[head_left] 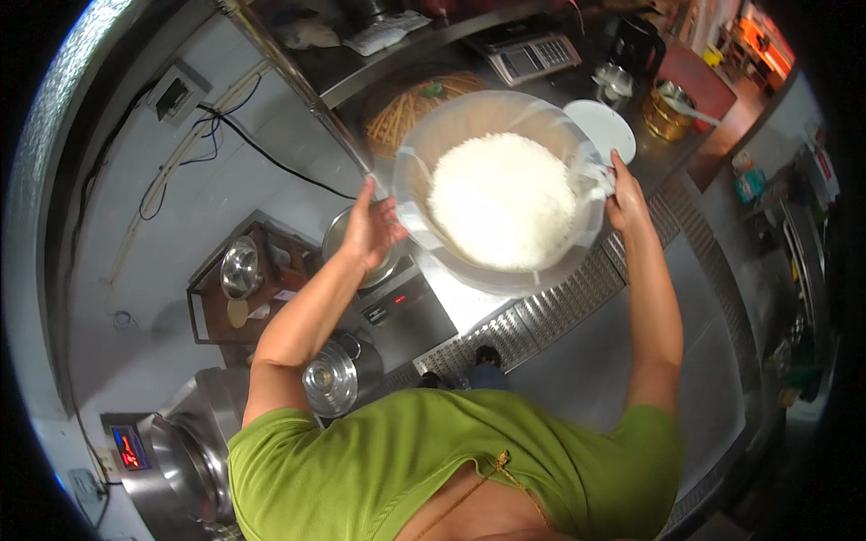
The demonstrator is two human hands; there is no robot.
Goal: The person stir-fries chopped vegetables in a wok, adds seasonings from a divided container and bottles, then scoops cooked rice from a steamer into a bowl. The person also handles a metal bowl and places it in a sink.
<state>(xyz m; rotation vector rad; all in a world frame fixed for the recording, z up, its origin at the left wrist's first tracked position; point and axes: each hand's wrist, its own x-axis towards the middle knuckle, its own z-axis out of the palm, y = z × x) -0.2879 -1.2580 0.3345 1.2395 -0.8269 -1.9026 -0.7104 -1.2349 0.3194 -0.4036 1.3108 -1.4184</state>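
Observation:
A wide, translucent basin [467, 274] with what looks like a thin lining holds a mound of white, rice-like grains [504, 199]. Its left side is held by my left hand [374, 228], thumb up and some fingers hidden against the wall. My right hand [626, 196] grips the opposite rim beside bunched lining [590, 179]. The basin is over the corner of a steel worktop; whether it rests on anything below is hidden. Just behind my right fingers lies a round white plate or lid [604, 125].
Behind the basin are a woven bamboo tray [399, 111], a digital scale [531, 57] and a gold-coloured pot [666, 111]. To my left stand a steel bowl [240, 267] on a rack and a lidded steel pot [331, 379]. Perforated metal drain grating [561, 314] crosses the floor.

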